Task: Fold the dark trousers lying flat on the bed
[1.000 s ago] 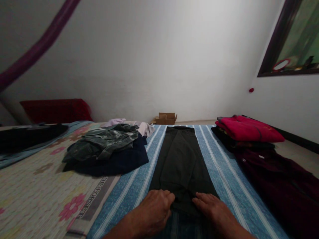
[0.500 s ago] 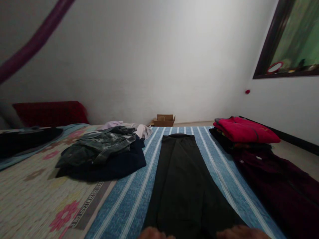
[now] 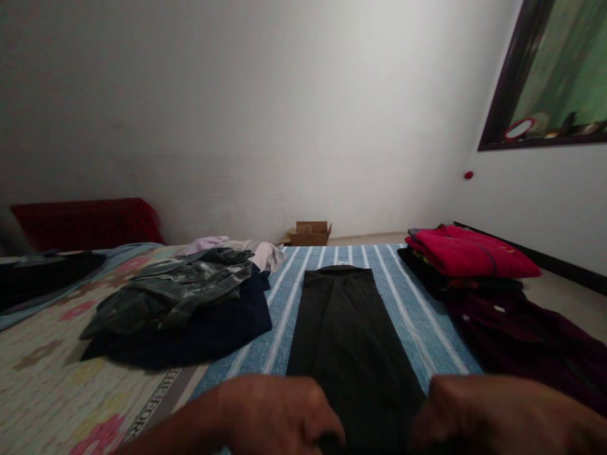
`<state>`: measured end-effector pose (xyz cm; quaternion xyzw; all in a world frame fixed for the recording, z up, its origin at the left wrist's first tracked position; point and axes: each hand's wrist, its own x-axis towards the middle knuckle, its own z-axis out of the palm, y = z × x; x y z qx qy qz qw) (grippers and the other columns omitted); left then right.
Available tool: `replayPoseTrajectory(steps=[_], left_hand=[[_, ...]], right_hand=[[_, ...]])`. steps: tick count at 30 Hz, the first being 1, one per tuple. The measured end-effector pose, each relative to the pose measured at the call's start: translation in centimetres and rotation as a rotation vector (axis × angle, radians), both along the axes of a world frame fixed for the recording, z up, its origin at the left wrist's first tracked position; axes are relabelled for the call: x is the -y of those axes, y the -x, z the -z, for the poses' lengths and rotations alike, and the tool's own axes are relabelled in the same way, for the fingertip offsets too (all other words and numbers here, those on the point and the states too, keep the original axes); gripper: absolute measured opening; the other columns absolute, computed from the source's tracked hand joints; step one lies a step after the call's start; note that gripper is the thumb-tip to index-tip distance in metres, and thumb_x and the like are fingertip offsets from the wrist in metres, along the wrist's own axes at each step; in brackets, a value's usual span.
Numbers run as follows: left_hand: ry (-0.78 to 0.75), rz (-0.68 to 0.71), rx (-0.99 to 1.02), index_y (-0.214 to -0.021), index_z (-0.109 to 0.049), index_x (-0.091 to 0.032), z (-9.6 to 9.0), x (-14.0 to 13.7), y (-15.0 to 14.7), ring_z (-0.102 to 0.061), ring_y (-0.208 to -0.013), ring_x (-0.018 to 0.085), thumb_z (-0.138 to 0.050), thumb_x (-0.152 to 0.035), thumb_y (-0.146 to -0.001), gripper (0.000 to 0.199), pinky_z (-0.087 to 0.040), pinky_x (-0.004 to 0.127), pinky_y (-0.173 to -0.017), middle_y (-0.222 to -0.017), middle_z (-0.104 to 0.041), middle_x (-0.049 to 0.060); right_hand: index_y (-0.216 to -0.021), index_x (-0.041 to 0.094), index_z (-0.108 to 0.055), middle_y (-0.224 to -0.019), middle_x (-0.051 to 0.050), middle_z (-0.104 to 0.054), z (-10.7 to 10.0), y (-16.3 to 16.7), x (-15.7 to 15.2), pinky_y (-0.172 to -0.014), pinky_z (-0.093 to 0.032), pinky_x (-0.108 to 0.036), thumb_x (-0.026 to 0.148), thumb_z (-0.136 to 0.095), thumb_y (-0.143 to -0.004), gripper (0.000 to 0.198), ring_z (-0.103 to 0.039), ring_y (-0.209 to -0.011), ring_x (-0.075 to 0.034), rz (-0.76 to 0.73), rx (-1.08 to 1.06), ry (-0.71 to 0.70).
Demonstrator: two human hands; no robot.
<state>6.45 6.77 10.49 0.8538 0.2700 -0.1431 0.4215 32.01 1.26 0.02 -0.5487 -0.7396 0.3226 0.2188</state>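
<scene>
A pair of dark trousers (image 3: 348,341) lies lengthwise before me on a blue striped sheet (image 3: 279,316), the waistband at the far end. At the near left side, my left hand (image 3: 279,411) has its fingers curled closed, with dark trouser fabric showing at the fingertips. My right hand (image 3: 493,411) is at the near right side of the trousers, also closed on the fabric and somewhat blurred. The lower ends of the trousers run out of view between the hands.
To the left, a patterned grey-green garment (image 3: 175,287) lies on dark navy clothing (image 3: 199,335). On the right sit a folded red garment (image 3: 474,249) and a maroon one (image 3: 526,328). A cardboard box (image 3: 310,235) stands beyond the bed's far edge, near the wall.
Both hands have risen into view from the bottom edge, with the near part of the trousers. The waistband has shifted slightly nearer. A purple strip at the upper left is gone from view.
</scene>
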Motion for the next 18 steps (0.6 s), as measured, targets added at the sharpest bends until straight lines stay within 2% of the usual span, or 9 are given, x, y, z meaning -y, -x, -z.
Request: replayPoseTrajectory(steps=[2,5,7,9,11,14,16,18], left_hand=[[0.141,-0.077,-0.046,-0.076,-0.068,-0.021,-2.5,-3.7,-0.8,-0.059,-0.060,0.016,-0.057,-0.031,-0.070,0.015,-0.045,0.024,-0.054,-0.067,-0.066,-0.002],[0.274,-0.292,0.016,-0.077,-0.068,-0.018,-5.2,-10.1,-1.9,-0.059,-0.060,0.017,-0.062,-0.026,-0.065,0.015,-0.047,0.027,-0.058,-0.068,-0.067,0.000],[0.293,-0.400,0.064,-0.076,-0.068,-0.015,-5.8,-15.0,-2.7,-0.060,-0.059,0.018,-0.063,-0.023,-0.064,0.015,-0.047,0.029,-0.057,-0.065,-0.067,0.002],[0.260,-0.494,0.129,-0.075,-0.068,-0.013,-5.1,-20.2,-3.5,-0.062,-0.061,0.020,-0.065,-0.020,-0.062,0.015,-0.047,0.031,-0.059,-0.065,-0.068,0.004],[0.228,-0.591,0.179,-0.072,-0.068,-0.010,-3.1,-25.4,-4.3,-0.062,-0.063,0.021,-0.065,-0.017,-0.062,0.012,-0.048,0.032,-0.061,-0.064,-0.068,0.005],[0.244,-0.693,0.222,-0.063,-0.065,-0.011,2.3,-31.9,-5.1,-0.063,-0.063,0.022,-0.065,-0.014,-0.062,0.003,-0.049,0.034,-0.063,-0.060,-0.067,0.005],[0.270,-0.754,0.238,-0.054,-0.060,-0.013,6.4,-34.6,-5.1,-0.063,-0.062,0.022,-0.065,-0.016,-0.062,0.010,-0.049,0.035,-0.064,-0.051,-0.063,0.003],[0.342,-0.814,0.282,-0.054,-0.060,-0.014,9.8,-35.8,-4.5,-0.063,-0.063,0.022,-0.067,-0.021,-0.064,0.014,-0.049,0.035,-0.066,-0.051,-0.064,0.003]], right_hand=[[-0.086,0.016,-0.066,-0.075,-0.003,-0.069,-2.7,-0.9,-3.9,-0.061,-0.048,-0.024,0.019,-0.054,-0.071,0.019,-0.064,-0.067,-0.017,0.001,-0.037,0.026],[-0.083,0.013,-0.066,-0.074,-0.004,-0.069,-7.7,-2.5,-11.2,-0.062,-0.049,-0.025,0.016,-0.055,-0.067,0.020,-0.064,-0.067,-0.017,-0.028,-0.165,0.203],[-0.080,0.012,-0.065,-0.071,-0.004,-0.069,-10.3,-3.4,-16.6,-0.060,-0.049,-0.025,0.013,-0.055,-0.063,0.021,-0.063,-0.063,-0.017,-0.085,-0.238,0.343],[-0.079,0.011,-0.065,-0.070,-0.004,-0.069,-11.2,-3.9,-22.1,-0.058,-0.049,-0.026,0.009,-0.054,-0.056,0.025,-0.062,-0.059,-0.016,-0.136,-0.305,0.478],[-0.079,0.011,-0.064,-0.070,-0.003,-0.069,-10.0,-4.0,-27.4,-0.056,-0.048,-0.025,0.009,-0.053,-0.055,0.027,-0.061,-0.058,-0.015,-0.089,-0.363,0.469],[-0.077,0.013,-0.064,-0.064,-0.002,-0.067,-4.9,-3.7,-34.1,-0.057,-0.048,-0.024,0.008,-0.051,-0.056,0.025,-0.060,-0.055,-0.014,0.000,-0.344,0.474],[-0.074,0.014,-0.063,-0.058,-0.002,-0.065,-0.7,-3.6,-37.0,-0.055,-0.049,-0.026,0.007,-0.051,-0.057,0.023,-0.058,-0.051,-0.015,0.056,-0.296,0.513],[-0.073,0.014,-0.064,-0.058,-0.003,-0.065,2.7,-3.7,-38.5,-0.053,-0.049,-0.028,0.008,-0.054,-0.058,0.019,-0.058,-0.050,-0.016,0.095,-0.263,0.541]])
